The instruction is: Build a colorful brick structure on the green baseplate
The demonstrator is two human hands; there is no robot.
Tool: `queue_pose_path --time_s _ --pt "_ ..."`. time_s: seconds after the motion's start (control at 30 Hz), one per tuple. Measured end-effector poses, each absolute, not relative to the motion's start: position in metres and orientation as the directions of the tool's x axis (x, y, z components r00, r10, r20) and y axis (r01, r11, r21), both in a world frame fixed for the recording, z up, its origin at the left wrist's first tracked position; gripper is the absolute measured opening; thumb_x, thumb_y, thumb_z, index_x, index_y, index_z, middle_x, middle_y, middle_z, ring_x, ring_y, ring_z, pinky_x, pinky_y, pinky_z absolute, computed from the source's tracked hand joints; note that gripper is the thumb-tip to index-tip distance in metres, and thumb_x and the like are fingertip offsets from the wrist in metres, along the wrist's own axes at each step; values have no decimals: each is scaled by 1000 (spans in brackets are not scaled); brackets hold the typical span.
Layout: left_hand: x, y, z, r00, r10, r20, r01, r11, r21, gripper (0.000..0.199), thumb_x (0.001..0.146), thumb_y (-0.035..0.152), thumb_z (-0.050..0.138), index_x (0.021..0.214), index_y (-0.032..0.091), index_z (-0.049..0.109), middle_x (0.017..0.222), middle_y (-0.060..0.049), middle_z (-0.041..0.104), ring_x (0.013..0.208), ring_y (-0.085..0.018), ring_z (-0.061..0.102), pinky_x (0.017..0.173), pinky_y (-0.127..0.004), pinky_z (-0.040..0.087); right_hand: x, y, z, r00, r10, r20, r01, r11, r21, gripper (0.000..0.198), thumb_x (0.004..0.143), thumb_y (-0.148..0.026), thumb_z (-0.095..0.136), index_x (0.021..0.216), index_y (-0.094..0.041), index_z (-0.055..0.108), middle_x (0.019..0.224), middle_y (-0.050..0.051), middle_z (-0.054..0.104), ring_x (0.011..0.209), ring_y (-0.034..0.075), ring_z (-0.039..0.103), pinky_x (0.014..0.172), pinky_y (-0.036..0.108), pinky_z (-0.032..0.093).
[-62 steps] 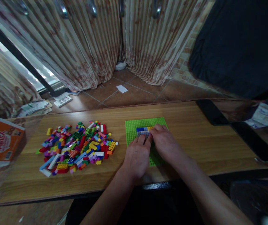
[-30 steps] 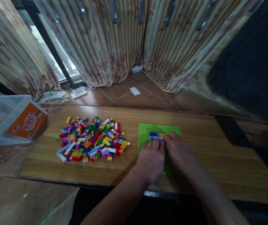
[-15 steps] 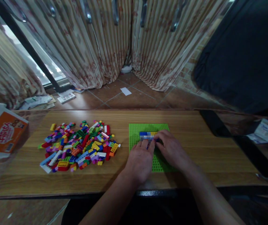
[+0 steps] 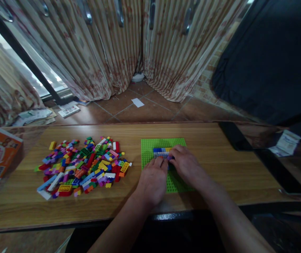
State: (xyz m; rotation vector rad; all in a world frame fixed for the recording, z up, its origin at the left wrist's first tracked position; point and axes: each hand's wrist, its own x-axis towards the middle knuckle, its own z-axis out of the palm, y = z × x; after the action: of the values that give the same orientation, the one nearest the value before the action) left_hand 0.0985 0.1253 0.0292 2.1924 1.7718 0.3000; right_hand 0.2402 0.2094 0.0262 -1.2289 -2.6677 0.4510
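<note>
1 brick build on 1 green baseplate, upper-mid. Looks like you're at the press-on step — next move prob. calls for steady pressure. Your L hand + R hand bunch fingers at build's near edge; can't tell if either's pinching. Farther L: 1 brick pile — too many pcs to count.

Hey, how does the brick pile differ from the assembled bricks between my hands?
The brick pile is jumbled; the assembled bricks sit in rows. The brick pile lies on the table; the assembled bricks stand on the green baseplate. Both include blue and yellow.
</note>
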Motion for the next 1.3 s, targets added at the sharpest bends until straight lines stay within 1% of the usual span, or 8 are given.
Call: queue_pose_path --time_s 0.4,0.53,0.67,0.87,1.0,1.13,1.2,1.3 --pt "99 126 34 227 972 -57 916 -193 352 41 91 11 34 130 9 50 122 -14 58 112 -24 56 98 -40 47 233 209 33 -638 770 -19 744 610 -272 16 87 -10 46 81 -17 59 93 8 57 89 21 50 79 32 41" --pt "100 126 36 223 972 -81 921 -182 345 41 91 10 33 129 10 50 123 -14 57 109 -23 57 98 -40 47 230 210 40 -654 754 -62 748 631 -206 17 89 -10 44 85 -17 59 95 9 58 90 22 52 78 32 41" --pt "98 127 33 243 967 -71 905 -200 375 44 89 9 36 131 9 47 125 -16 55 113 -24 54 101 -41 44 226 214 47 -691 713 -121 723 677 -140 20 89 -9 42 85 -16 60 95 10 59 87 22 53 74 32 41" --pt "96 127 29 250 967 -46 892 -211 401 44 88 8 35 130 11 50 121 -13 58 106 -22 56 98 -39 46 221 210 53 -712 692 -123 702 706 -89 24 89 -5 40 88 -15 62 95 11 60 90 23 54 77 34 42" --pt "96 126 30 246 969 -37 895 -213 392 44 90 9 34 131 10 50 123 -14 57 110 -23 55 98 -38 46 222 212 50 -716 687 -125 695 718 -38 22 88 -6 43 89 -14 63 96 12 60 91 24 55 77 34 44" --pt "96 126 32 249 968 -31 899 -219 379 43 90 8 33 129 7 51 123 -15 57 114 -25 54 98 -39 47 231 218 42 -684 727 -61 728 674 -124 11 87 -14 53 84 -15 64 92 10 61 88 22 58 78 33 45" --pt "96 126 33 250 968 -25 899 -222 377 42 91 8 32 129 6 51 124 -16 57 116 -25 53 97 -40 47 237 218 38 -632 775 2 758 618 -211 5 84 -19 60 83 -16 64 91 8 62 86 21 59 77 33 45" --pt "95 125 33 255 966 -30 900 -226 372 42 91 8 33 130 6 49 125 -16 56 116 -25 54 97 -40 47 246 212 33 -482 871 96 785 478 -394 10 81 -25 63 87 -17 65 89 7 65 81 19 60 75 33 47"
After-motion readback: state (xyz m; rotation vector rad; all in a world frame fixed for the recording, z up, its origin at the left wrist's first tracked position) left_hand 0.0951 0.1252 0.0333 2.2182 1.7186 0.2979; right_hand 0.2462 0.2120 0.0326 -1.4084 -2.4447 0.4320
